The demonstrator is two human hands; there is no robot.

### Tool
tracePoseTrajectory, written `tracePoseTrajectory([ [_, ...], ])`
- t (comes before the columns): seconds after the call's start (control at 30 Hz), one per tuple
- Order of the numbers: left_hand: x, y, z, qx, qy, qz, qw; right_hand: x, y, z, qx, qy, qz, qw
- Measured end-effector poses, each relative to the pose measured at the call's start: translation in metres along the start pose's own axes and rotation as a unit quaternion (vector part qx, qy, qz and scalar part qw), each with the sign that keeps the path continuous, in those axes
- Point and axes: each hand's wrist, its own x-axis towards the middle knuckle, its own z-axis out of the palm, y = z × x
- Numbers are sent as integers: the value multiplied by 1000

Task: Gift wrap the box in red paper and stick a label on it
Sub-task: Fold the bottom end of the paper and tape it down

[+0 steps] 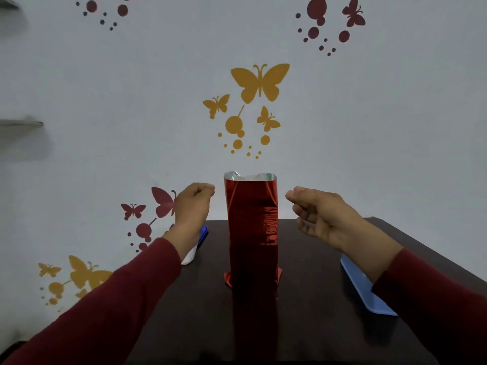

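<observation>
A tall box wrapped in shiny red paper stands upright in the middle of the dark table. The paper's top end is open, with its silver inner side showing, and at the bottom a folded flap sticks out on both sides. My left hand hovers just left of the box's top, fingers curled closed on nothing, not touching the paper. My right hand hovers to the right of the top, a gap away, fingers loosely curled and apart. A small pale patch lies by its fingers; I cannot tell what it is.
A light blue tray lies on the table's right side, partly under my right forearm. Behind my left wrist are a white object and a dark blue piece. The wall with butterfly stickers rises right behind the table's far edge.
</observation>
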Motion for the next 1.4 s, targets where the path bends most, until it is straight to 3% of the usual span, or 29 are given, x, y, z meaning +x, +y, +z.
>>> tracePoseTrajectory([
  [0.23, 5, -8, 19, -46, -129, -127, 982, 14, -18, 23, -12, 9, 13, 1000],
  [0.7, 18, -14, 27, 67, -294, -73, 951, 44, -33, 53, -104, 31, 1, 994],
  [0.97, 20, -16, 28, 70, -290, -40, 954, 55, -29, 70, -210, 41, -44, 976],
  [1.17, 19, -12, 32, 61, -275, -49, 958, 53, -28, 88, -170, -1, -121, 978],
  [1.27, 19, -20, 36, 27, -275, -14, 961, 50, -29, 97, -88, -69, -84, 990],
  [1.4, 18, -25, 39, 40, -250, 8, 967, 57, -22, 92, -176, -10, -69, 982],
])
